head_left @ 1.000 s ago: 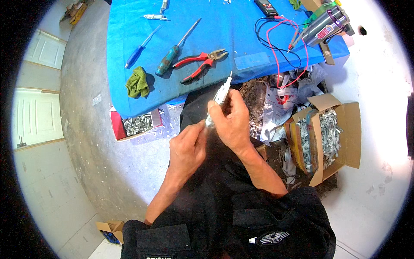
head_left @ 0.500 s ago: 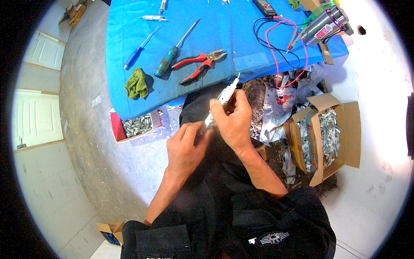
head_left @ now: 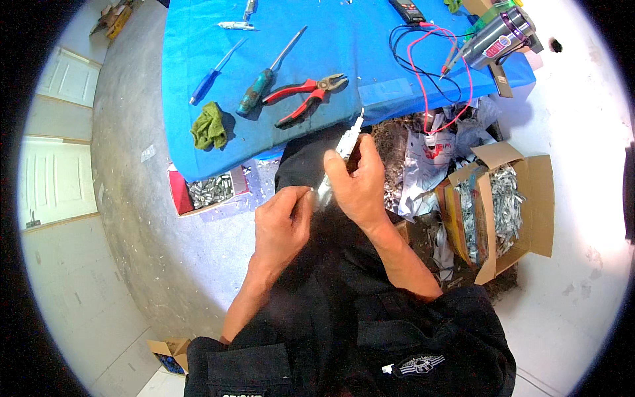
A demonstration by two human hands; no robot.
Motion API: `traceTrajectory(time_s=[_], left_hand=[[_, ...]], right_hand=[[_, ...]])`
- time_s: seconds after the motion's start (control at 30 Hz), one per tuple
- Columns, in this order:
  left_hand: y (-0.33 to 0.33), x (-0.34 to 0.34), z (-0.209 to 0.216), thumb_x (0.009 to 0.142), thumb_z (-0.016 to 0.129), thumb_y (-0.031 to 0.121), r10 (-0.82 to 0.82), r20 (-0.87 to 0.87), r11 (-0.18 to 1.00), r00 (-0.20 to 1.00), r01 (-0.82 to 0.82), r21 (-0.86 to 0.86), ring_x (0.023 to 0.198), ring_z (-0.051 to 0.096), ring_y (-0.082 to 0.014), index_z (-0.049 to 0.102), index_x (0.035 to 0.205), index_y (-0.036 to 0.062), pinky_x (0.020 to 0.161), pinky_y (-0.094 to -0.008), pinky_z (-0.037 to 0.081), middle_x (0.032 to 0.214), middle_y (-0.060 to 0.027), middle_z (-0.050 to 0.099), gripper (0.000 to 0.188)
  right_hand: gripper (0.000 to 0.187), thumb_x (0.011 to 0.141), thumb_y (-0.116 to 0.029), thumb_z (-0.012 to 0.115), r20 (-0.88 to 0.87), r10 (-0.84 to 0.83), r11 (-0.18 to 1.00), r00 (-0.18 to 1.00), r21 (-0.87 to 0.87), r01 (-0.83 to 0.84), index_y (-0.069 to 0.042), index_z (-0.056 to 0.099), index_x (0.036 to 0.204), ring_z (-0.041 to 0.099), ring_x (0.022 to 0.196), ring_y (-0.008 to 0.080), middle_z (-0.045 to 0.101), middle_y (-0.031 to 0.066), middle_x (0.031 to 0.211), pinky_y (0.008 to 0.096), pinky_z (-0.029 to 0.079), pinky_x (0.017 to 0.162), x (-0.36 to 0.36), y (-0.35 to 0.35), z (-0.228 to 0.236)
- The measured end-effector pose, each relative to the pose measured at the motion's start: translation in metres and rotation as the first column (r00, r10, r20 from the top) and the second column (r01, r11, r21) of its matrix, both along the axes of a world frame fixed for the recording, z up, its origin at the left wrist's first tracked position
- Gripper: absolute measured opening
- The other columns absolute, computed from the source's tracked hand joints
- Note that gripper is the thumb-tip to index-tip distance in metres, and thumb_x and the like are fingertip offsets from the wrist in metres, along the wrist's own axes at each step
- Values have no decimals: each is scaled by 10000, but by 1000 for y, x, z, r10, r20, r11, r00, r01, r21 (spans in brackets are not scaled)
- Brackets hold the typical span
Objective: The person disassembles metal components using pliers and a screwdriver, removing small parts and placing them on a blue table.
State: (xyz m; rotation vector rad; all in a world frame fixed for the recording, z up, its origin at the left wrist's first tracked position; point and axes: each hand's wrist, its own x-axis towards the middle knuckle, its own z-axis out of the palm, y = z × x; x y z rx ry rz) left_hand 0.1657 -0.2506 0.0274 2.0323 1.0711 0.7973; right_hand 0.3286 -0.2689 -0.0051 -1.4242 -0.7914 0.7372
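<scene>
My right hand is closed around a slim white-and-silver device, its thumb lying along the side. A thin tip at the device's upper end points away from me toward the table edge. Beside the lower end, my left hand is closed in a pinch. A tiny pale speck shows at its fingertips, too small to name. Both hands are above my dark-clothed lap. On the table ahead lie red-handled pliers, a green-handled screwdriver and a blue screwdriver.
The blue-covered table also carries a green cloth, a meter with red and black leads, and a grey heat gun. A carton of metal scraps stands at right, a box of small metal parts under the table's left.
My left hand has drawn slightly away from the device's lower end, its fingers now bunched in a pinch. The device has turned a little more upright in my right hand.
</scene>
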Motion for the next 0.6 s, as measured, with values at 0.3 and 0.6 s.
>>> traceTrajectory(time_s=[0.3, 0.6], left_hand=[[4, -5, -4, 1070, 587, 137, 186, 202, 907, 962, -89, -411, 701, 639, -94, 663, 1042, -14, 628, -246, 507, 826, -55, 706, 171], [3, -5, -17, 1080, 567, 121, 183, 190, 929, 965, -107, -354, 731, 639, -97, 689, 1148, -4, 651, -263, 511, 849, -58, 713, 188]], right_hand=[[242, 1037, -247, 658, -452, 380, 925, 807, 178, -335, -34, 622, 1147, 639, 798, 106, 672, 29, 955, 269, 547, 692, 21, -6, -1], [225, 1047, -204, 590, -424, 452, 884, 785, 93, -459, -19, 605, 1175, 645, 813, 123, 670, 62, 1023, 285, 557, 678, 23, -9, 5]])
